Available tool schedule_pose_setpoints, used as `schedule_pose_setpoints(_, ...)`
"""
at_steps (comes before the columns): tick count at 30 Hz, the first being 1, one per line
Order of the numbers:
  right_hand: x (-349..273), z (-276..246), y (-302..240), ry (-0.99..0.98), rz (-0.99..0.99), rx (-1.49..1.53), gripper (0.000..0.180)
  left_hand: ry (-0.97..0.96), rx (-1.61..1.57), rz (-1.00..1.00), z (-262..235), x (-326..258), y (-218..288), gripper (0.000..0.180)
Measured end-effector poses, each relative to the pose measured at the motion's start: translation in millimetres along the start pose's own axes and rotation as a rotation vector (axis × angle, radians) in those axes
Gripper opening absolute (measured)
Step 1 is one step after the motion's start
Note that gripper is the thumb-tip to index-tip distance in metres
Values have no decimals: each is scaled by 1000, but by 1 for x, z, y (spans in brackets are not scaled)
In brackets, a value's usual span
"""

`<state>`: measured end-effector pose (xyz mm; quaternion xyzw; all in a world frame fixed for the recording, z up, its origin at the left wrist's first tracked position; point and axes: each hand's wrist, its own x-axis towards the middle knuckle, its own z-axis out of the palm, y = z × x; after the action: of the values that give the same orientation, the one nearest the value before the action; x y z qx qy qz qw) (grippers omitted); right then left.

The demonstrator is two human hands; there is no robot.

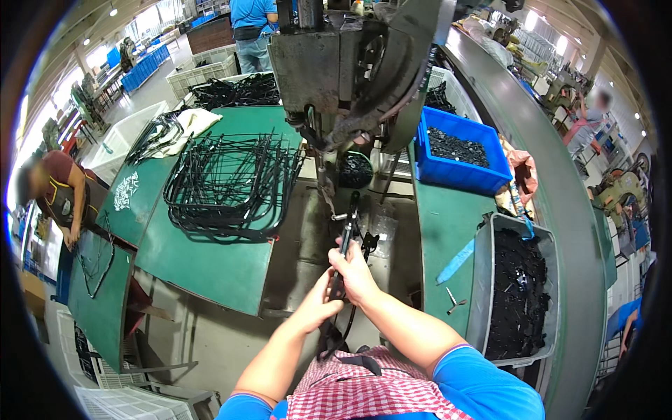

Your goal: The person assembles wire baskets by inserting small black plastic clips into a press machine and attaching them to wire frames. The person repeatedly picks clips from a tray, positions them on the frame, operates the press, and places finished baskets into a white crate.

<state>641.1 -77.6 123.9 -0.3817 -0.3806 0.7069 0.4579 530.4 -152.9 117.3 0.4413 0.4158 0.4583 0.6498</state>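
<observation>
Both my hands grip one long black metal frame piece [347,222] that points up toward the tool tip [327,183] of a grey press machine [329,66]. My right hand [355,274] is closed around the piece higher up, near its bracket end. My left hand [323,297] clasps it just below, close to my body. The lower end of the piece [329,343] hangs down over my checked apron [364,392].
A pile of bent black frames [231,183] lies on the green table [210,266] to the left. A blue bin [462,154] and a grey bin [514,287] of small black parts stand at the right. Other people work at the far left [59,192], back [252,28] and right [591,115].
</observation>
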Motion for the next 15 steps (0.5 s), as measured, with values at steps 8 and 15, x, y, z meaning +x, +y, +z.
schedule_pose_setpoints(8,63,45,-35,-334,-8,-62,44,-97,-1,-109,-83,-11,89,90)
schedule_pose_setpoints(15,97,54,-25,-277,-26,-43,37,-140,65,-180,-113,14,104,92)
